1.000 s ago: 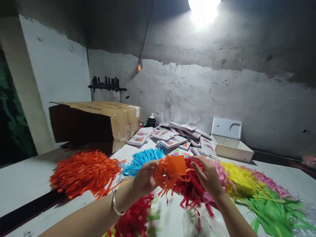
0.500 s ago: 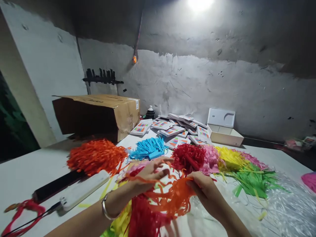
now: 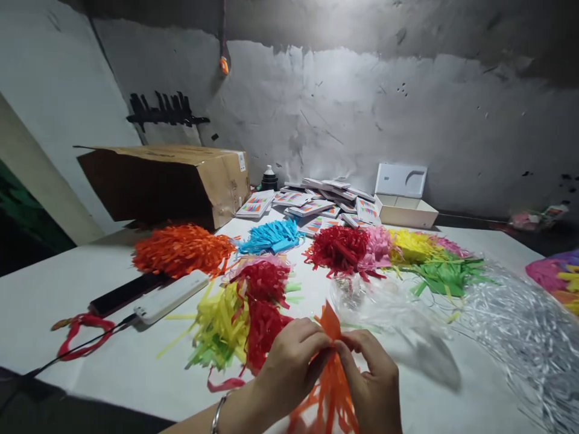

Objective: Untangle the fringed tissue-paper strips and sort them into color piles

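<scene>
Both hands pinch an orange tissue-paper tassel (image 3: 337, 386) near the front of the table. Its gathered top pokes up above the fingers and its cut strips hang down below. My left hand (image 3: 294, 355), with a silver bangle at the wrist, is closed on it from the left. Against it, my right hand (image 3: 371, 374) grips the same neck between thumb and fingers. Just left of the hands lie red tassels (image 3: 266, 283) and a yellow tassel (image 3: 226, 319) with light green strips. A clear plastic bag (image 3: 398, 307) rests beyond my right hand.
Along the table sit an orange pile (image 3: 183, 250), blue strips (image 3: 271, 236), a dark red bundle (image 3: 339, 248), yellow (image 3: 414, 246), green (image 3: 447, 274) and silver tinsel (image 3: 529, 343). Behind are a cardboard box (image 3: 226, 187), printed packets (image 3: 312, 208) and a white box (image 3: 407, 211). A power bank (image 3: 172, 295) lies left.
My hands have come together and lower, toward me. The orange strips, loosely spread between them before, now hang bunched from a pinched neck. The view has tilted down.
</scene>
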A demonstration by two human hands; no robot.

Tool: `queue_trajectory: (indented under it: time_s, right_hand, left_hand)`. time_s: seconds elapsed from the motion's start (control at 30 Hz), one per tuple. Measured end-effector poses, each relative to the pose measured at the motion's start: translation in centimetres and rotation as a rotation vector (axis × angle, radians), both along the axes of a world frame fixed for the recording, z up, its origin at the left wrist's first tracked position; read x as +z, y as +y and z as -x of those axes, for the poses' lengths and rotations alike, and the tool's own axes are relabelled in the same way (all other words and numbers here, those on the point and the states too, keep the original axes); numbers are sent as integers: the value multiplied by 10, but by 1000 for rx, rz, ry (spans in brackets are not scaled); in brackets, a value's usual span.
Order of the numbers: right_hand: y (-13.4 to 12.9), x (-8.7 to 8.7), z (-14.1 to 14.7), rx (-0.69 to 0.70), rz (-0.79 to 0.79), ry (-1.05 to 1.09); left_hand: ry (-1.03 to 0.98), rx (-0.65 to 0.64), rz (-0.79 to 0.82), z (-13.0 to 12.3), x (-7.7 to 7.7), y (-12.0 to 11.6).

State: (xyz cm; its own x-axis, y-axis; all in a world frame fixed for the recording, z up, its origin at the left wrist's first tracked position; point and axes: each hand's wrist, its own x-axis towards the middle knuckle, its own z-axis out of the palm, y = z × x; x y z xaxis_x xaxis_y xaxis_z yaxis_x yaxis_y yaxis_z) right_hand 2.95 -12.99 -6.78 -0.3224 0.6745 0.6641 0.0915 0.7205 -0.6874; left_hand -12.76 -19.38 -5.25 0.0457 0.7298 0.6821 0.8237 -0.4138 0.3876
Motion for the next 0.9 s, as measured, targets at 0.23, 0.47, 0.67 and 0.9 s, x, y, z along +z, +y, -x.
queue_trajectory:
  time_s: [0.23, 0.47, 0.67, 0.9]
  right_hand:
    - [-20, -31, -9, 28, 229, 21]
    - [-28, -35, -13, 15, 274, 80]
    - [-27, -40, -20, 38, 276, 131]
    - [-31, -36, -21, 41, 235, 96]
  left_hand:
    - [93, 87, -33, -19, -33, -9]
    - [14, 41, 80, -29, -24, -19]
    - [-396, -44, 340, -27, -18, -23]
    - [-509, -87, 438, -26, -16, -20]
